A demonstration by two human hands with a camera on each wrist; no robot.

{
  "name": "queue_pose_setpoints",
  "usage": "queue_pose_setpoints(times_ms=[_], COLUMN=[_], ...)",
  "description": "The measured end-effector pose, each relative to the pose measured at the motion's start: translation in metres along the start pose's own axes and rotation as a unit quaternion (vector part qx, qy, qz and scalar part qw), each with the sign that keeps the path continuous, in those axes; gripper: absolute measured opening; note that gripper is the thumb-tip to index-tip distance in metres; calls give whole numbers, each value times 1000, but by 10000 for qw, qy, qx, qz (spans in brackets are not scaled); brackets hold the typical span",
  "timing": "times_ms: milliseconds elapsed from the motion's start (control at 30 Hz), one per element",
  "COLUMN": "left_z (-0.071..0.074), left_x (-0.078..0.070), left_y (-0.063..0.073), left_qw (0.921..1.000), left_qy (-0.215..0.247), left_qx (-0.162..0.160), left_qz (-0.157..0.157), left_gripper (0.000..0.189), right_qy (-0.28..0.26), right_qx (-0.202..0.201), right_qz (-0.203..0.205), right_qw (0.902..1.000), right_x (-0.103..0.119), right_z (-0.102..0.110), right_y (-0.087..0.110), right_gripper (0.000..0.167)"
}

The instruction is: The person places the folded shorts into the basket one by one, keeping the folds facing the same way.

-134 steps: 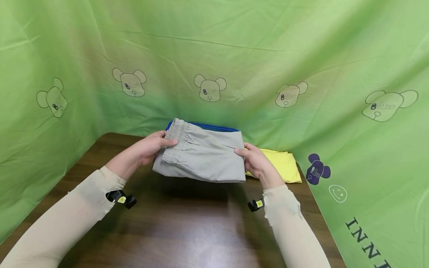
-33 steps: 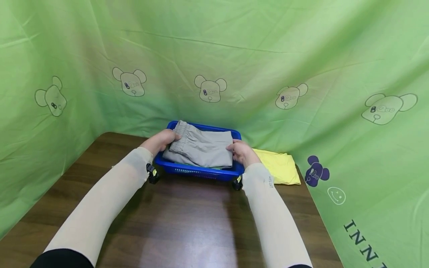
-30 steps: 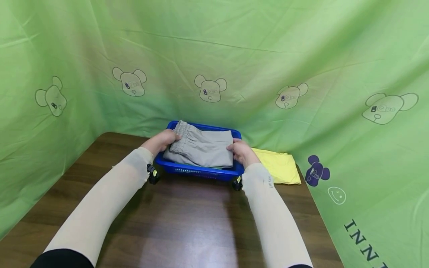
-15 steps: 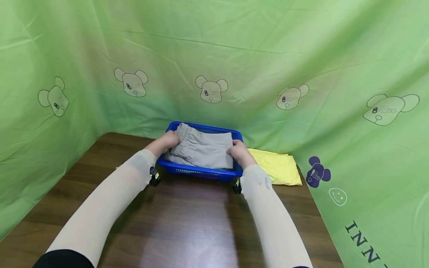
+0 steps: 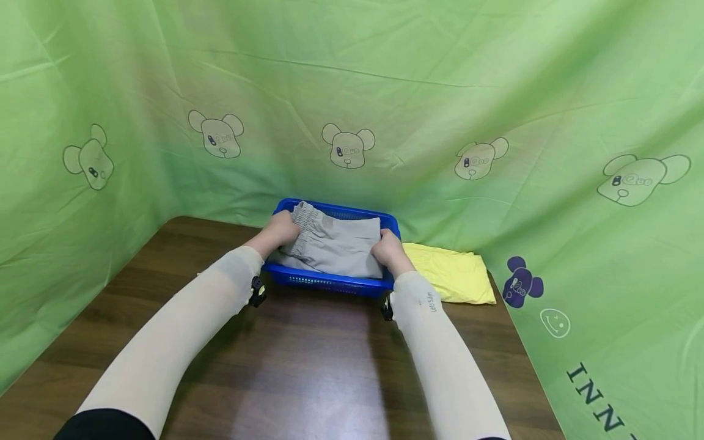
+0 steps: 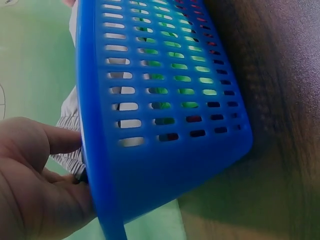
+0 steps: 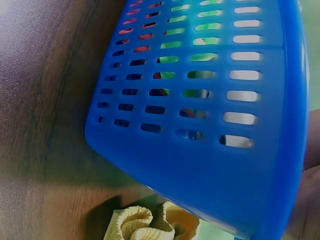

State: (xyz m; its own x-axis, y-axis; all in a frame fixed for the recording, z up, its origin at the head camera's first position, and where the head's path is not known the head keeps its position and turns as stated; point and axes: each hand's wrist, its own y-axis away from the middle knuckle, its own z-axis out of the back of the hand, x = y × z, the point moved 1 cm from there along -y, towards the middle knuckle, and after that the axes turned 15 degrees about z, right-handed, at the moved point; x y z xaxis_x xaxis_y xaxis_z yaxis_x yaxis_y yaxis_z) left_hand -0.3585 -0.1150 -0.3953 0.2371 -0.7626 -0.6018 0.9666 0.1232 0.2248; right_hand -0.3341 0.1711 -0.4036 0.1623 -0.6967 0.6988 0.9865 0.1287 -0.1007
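Folded grey pants (image 5: pixel 343 244) with a gathered elastic waistband lie in a blue plastic basket (image 5: pixel 330 282) at the table's far side. My left hand (image 5: pixel 282 228) pinches the waistband end, thumb on top. In the left wrist view this hand (image 6: pixel 37 182) is partly hidden behind the rim of the basket (image 6: pixel 170 167). At the opposite end, my right hand (image 5: pixel 390 249) grips the folded edge, its fingertips out of sight. The right wrist view shows mostly the wall of the basket (image 7: pixel 200 162), green and red items visible through its slots.
A folded yellow garment (image 5: pixel 453 276) lies on the brown wooden table (image 5: pixel 308 348), right of the basket. Green printed curtains (image 5: pixel 352 73) hang close behind and along both sides.
The pants have come down from in front of the basket into it. In the last second both hands have shifted slightly inward, and the pants sit a little lower.
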Motion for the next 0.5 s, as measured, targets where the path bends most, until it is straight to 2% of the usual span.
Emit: queue_pose_setpoints(times_ms=[100, 200, 500], left_z=[1, 0, 0], left_x=[-3, -4, -7], left_y=[3, 3, 2], left_qw=[9998, 9991, 9987], left_qy=[-121, -260, -287], left_qx=[-147, -309, -401], left_qz=[-37, -122, -131], left_gripper=[38, 42, 60], right_qy=[164, 295, 787], right_qx=[2, 8, 44], right_qz=[11, 33, 109], right_qw=[9999, 9996, 9968], right_x=[1, 1, 5], right_z=[0, -1, -2], right_y=[0, 0, 1], right_gripper=[69, 68, 62])
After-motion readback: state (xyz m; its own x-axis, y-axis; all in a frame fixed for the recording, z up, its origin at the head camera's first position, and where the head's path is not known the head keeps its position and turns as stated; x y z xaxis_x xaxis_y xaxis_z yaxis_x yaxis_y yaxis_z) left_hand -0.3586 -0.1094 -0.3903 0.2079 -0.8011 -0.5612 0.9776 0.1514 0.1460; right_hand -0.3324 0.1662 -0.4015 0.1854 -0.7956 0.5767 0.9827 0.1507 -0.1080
